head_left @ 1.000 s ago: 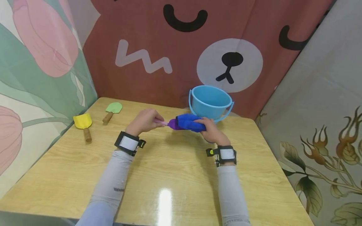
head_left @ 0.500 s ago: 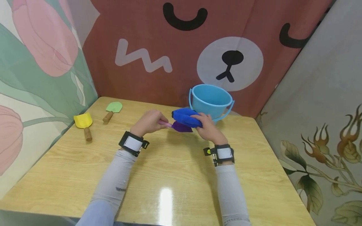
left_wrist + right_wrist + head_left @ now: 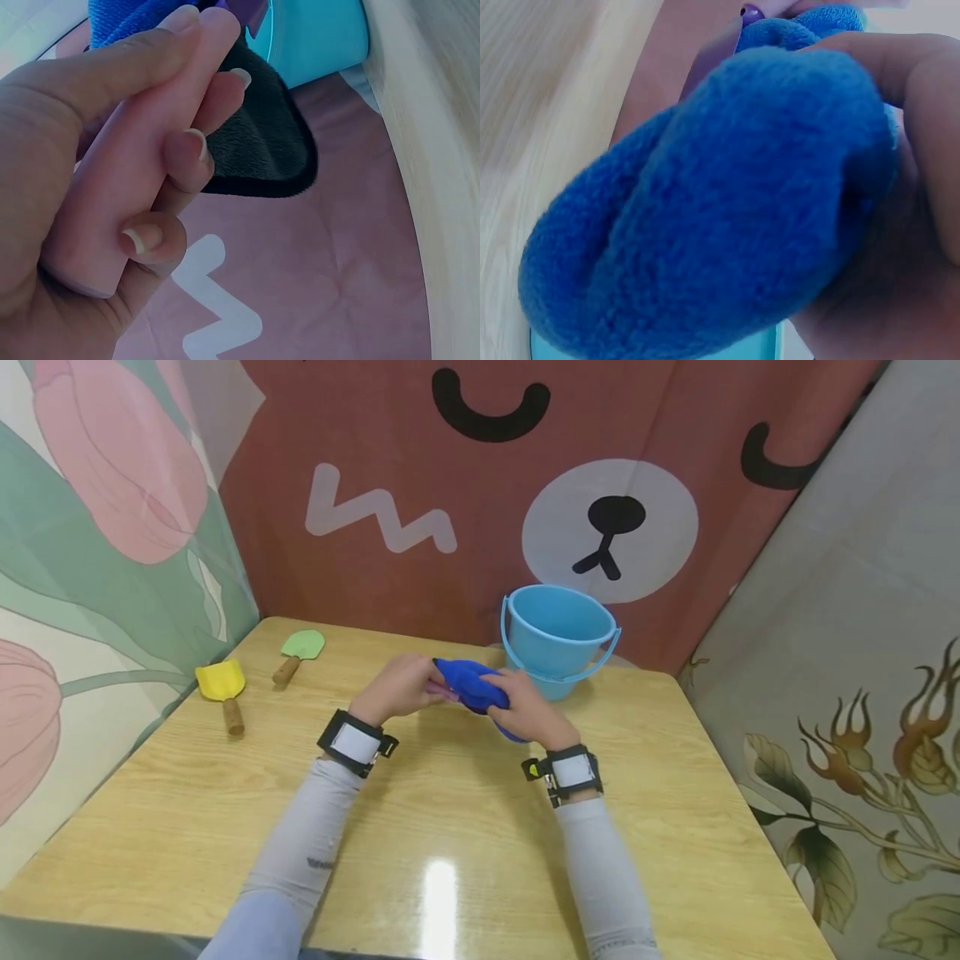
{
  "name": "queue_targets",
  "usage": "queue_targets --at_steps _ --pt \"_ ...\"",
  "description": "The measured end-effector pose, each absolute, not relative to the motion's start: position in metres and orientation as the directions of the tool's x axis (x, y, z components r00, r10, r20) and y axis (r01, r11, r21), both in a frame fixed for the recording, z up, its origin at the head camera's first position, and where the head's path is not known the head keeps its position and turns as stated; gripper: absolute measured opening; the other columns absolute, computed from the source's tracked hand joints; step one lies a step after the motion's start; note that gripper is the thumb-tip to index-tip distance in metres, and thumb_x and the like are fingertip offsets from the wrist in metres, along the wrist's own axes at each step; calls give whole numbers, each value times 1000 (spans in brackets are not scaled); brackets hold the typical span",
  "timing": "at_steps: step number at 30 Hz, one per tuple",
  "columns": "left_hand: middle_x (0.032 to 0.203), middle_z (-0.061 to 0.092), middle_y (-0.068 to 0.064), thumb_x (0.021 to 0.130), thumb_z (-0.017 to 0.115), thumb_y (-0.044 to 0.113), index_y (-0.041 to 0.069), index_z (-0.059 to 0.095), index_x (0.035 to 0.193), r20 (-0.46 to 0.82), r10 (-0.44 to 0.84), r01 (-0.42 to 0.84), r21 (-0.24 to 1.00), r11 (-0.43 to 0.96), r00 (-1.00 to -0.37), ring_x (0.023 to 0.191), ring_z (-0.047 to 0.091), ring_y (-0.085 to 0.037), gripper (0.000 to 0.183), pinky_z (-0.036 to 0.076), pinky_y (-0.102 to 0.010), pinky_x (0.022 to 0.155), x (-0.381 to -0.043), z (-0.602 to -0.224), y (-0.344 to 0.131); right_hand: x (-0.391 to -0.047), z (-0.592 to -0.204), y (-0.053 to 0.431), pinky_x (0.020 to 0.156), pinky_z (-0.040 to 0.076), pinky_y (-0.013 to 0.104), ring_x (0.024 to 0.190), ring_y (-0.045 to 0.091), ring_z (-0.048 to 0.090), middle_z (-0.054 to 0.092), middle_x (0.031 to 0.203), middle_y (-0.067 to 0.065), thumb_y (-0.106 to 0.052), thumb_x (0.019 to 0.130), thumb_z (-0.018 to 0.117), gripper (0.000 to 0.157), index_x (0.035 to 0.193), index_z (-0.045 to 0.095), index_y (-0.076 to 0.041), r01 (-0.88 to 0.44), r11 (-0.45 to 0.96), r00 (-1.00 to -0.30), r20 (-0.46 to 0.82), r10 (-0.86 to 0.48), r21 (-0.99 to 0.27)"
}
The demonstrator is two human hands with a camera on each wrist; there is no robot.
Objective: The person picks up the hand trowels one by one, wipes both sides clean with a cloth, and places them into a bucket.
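My left hand [image 3: 400,685] grips the pink handle [image 3: 131,169] of a small toy shovel, thumb along it and fingers curled round. A blue plush cloth [image 3: 467,682] is bunched in my right hand [image 3: 531,712], over the shovel close to the left fingers. In the head view the cloth hides the shovel's purple blade [image 3: 714,64]; part of that blade shows past the cloth in the right wrist view. A dark flap of the cloth [image 3: 262,142] hangs behind the handle in the left wrist view. Both hands are above the wooden table [image 3: 450,810].
Just behind my right hand stands a light blue bucket [image 3: 551,647] with its handle lowered. At the back left lie a yellow toy shovel [image 3: 222,683] and a green one [image 3: 302,645], both with brown handles. Printed curtains [image 3: 360,585] enclose the table's back and sides.
My right hand and the cloth lift off the blade, then move left along the shovel to near my left fingers. The left hand, holding the handle, shifts slightly right. The purple blade becomes covered.
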State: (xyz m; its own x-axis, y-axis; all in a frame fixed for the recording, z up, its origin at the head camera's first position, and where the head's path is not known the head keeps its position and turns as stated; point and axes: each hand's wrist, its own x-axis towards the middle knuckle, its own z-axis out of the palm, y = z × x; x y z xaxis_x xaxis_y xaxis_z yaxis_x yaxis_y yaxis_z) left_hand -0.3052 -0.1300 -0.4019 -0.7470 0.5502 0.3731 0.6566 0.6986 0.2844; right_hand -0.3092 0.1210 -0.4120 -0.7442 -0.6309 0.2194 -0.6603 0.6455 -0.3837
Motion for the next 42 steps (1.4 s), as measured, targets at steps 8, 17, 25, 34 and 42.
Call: queue_targets --at_steps 8,17,25,34,42 --pt "78 75 8 83 86 20 18 82 81 364 572 670 261 695 -735 73 68 -9 5 56 -35 71 -306 -402 -129 -303 -415 112 109 41 53 127 42 47 54 144 24 -12 93 62 51 143 55 1 -640 697 -759 124 -639 -325" --pt "77 75 10 82 87 22 20 83 80 361 580 677 267 686 -731 73 69 -7 6 56 -34 70 -307 -407 -130 -296 -415 111 111 38 52 131 41 45 52 147 23 -11 91 58 54 143 55 3 -617 697 -772 106 -627 -364" --pt "79 76 9 83 87 23 20 83 82 343 575 665 276 694 -742 74 69 -6 5 57 -33 72 -308 -408 -130 -299 -418 113 112 37 51 133 39 47 54 146 22 -11 91 57 55 144 54 1 -628 683 -760 107 -641 -372" --pt "80 77 6 83 87 21 16 84 85 353 579 674 291 679 -735 74 71 -8 6 58 -33 72 -308 -407 -131 -304 -418 114 114 38 52 137 39 45 51 150 21 -13 94 58 55 146 52 -1 -596 695 -776 65 -628 -403" --pt "76 74 8 82 87 28 16 84 82 366 565 665 267 697 -739 68 65 -4 12 55 -31 66 -311 -409 -133 -309 -421 118 110 43 49 133 35 52 56 145 20 -8 91 58 50 141 59 -2 -629 653 -749 104 -654 -422"
